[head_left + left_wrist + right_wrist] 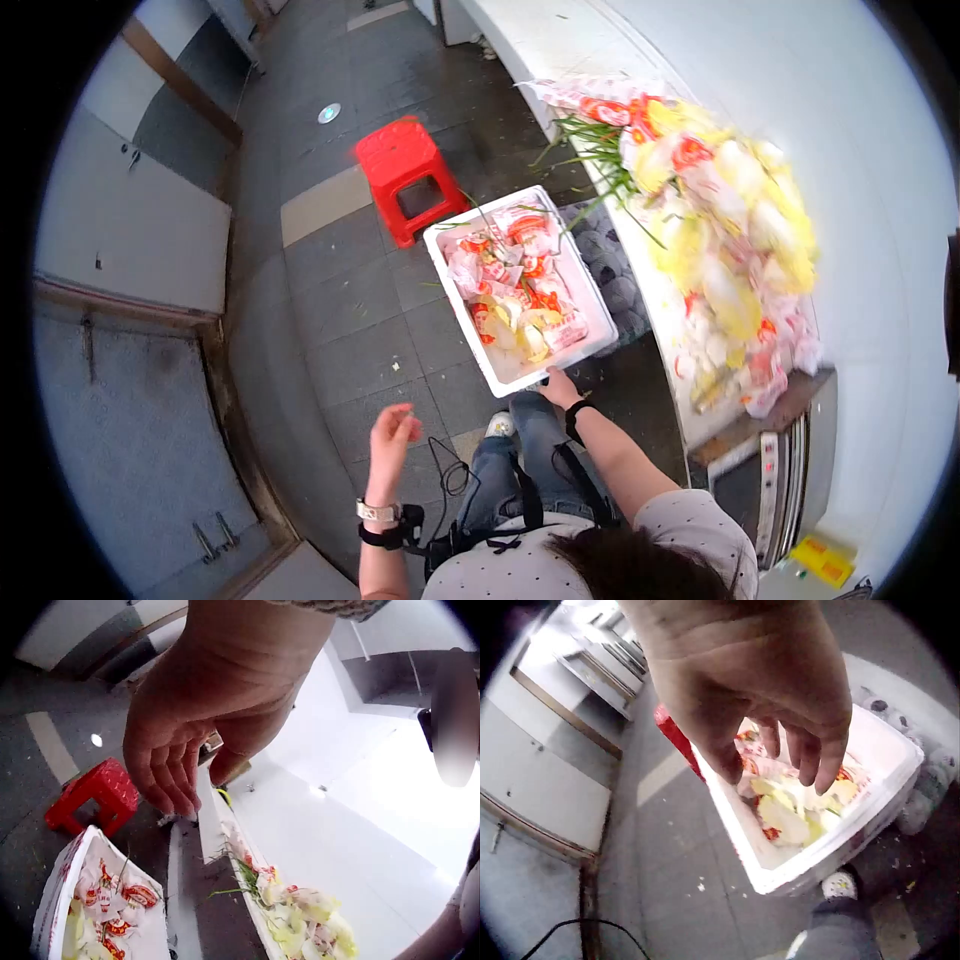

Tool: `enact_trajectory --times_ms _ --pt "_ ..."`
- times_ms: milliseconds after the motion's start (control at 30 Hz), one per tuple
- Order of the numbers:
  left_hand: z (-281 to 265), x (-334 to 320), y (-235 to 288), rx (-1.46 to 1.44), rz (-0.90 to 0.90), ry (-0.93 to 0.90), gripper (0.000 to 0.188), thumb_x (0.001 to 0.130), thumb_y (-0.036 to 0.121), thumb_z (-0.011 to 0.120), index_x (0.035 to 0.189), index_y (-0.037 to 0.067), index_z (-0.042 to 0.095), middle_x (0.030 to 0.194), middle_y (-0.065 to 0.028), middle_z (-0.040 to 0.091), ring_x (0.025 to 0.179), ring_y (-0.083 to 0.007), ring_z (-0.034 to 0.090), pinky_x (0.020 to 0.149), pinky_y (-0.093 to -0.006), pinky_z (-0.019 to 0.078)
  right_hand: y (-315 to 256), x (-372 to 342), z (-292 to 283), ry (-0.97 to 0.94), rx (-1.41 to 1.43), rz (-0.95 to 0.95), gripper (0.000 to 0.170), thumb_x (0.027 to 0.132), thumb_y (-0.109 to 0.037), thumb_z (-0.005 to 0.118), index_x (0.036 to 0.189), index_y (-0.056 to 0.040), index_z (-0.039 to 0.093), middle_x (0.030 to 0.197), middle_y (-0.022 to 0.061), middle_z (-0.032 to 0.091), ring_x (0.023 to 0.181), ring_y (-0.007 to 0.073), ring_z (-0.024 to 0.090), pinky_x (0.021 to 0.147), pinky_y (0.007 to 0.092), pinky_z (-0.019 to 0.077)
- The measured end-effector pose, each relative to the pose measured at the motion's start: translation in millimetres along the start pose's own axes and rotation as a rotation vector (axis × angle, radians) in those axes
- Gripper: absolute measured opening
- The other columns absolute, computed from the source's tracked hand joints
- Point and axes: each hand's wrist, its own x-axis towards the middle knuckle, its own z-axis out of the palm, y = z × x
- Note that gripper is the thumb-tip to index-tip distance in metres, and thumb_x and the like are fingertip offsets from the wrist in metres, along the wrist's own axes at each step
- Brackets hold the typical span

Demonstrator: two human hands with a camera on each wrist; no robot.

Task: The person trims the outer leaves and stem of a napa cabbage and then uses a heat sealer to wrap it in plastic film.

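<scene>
My left hand is raised to the left of a white foam box, with nothing in its grasp. In the left wrist view its fingers hang loosely bent, thumb apart. My right hand is at the near rim of the box, and in the right wrist view its loosely bent fingers overlap the box's inside, holding nothing. Crumpled white wrappers with red print and pale yellow cabbage leaves lie in the box.
A white counter on the right bears a heap of cabbage leaves, printed wrappers and green stalks. A red stool stands beyond the box. Netted round things lie between box and counter. A black cable hangs by my legs.
</scene>
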Motion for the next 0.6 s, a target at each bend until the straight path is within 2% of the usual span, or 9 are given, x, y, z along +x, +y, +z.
enact_trajectory --times_ms 33,133,233,333,400,467,600 --pt "10 5 -4 -0.008 -0.044 0.015 0.018 0.089 0.008 0.049 0.105 0.004 0.055 0.080 -0.0030 0.060 0.068 -0.0098 0.056 0.062 -0.0235 0.0463 6 19 5 -0.039 -0.046 0.066 0.052 0.072 -0.017 0.064 0.118 -0.0035 0.044 0.110 0.0223 0.053 0.102 0.0374 0.053 0.084 0.0441 0.0455" --pt "39 37 -23 -0.041 -0.114 0.017 0.021 0.088 0.004 0.048 0.108 0.001 0.053 0.080 -0.0056 0.060 0.068 -0.0107 0.058 0.061 -0.0232 0.0476 -6 56 -5 0.013 -0.088 0.040 0.055 0.069 -0.012 0.065 0.120 -0.0054 0.043 0.109 0.0222 0.052 0.101 0.0386 0.053 0.083 0.0451 0.0463" --pt "68 84 -45 -0.061 -0.131 -0.009 0.020 0.090 0.007 0.048 0.108 0.002 0.053 0.081 -0.0062 0.061 0.069 -0.0112 0.058 0.063 -0.0247 0.0481 -10 104 -2 0.036 -0.158 -0.123 0.066 0.065 -0.010 0.067 0.125 -0.0137 0.041 0.124 0.0173 0.042 0.116 0.0366 0.042 0.084 0.0489 0.0452" --pt "89 133 -58 -0.124 -0.147 0.020 0.020 0.089 0.005 0.048 0.108 0.001 0.053 0.081 -0.0065 0.061 0.071 -0.0111 0.057 0.065 -0.0240 0.0479 -23 163 0 0.058 -0.284 -0.152 0.077 0.063 -0.010 0.070 0.131 -0.0188 0.036 0.133 0.0139 0.035 0.124 0.0328 0.033 0.086 0.0523 0.0424" --pt "100 159 -81 -0.208 -0.184 0.077 0.019 0.090 0.005 0.048 0.107 0.001 0.053 0.082 -0.0064 0.061 0.073 -0.0111 0.058 0.066 -0.0239 0.0481 -43 208 -1 0.078 -0.417 -0.191 0.085 0.062 -0.014 0.074 0.136 -0.0171 0.030 0.131 0.0192 0.036 0.121 0.0382 0.036 0.095 0.0470 0.0375" --pt "108 175 -106 -0.265 -0.250 0.139 0.018 0.090 0.006 0.048 0.107 0.000 0.053 0.083 -0.0063 0.060 0.074 -0.0112 0.058 0.067 -0.0245 0.0481 -40 278 25 0.192 -0.428 -0.362 0.090 0.062 -0.017 0.075 0.138 -0.0186 0.028 0.134 0.0189 0.032 0.123 0.0388 0.032 0.097 0.0486 0.0341" --pt "112 197 -164 -0.327 -0.393 0.048 0.019 0.091 0.009 0.049 0.107 0.000 0.054 0.086 -0.0067 0.061 0.078 -0.0129 0.058 0.072 -0.0255 0.0477 -110 365 37 0.230 -0.331 -0.478 0.085 0.063 -0.021 0.075 0.137 -0.0212 0.031 0.137 0.0176 0.029 0.126 0.0371 0.030 0.098 0.0508 0.0311"
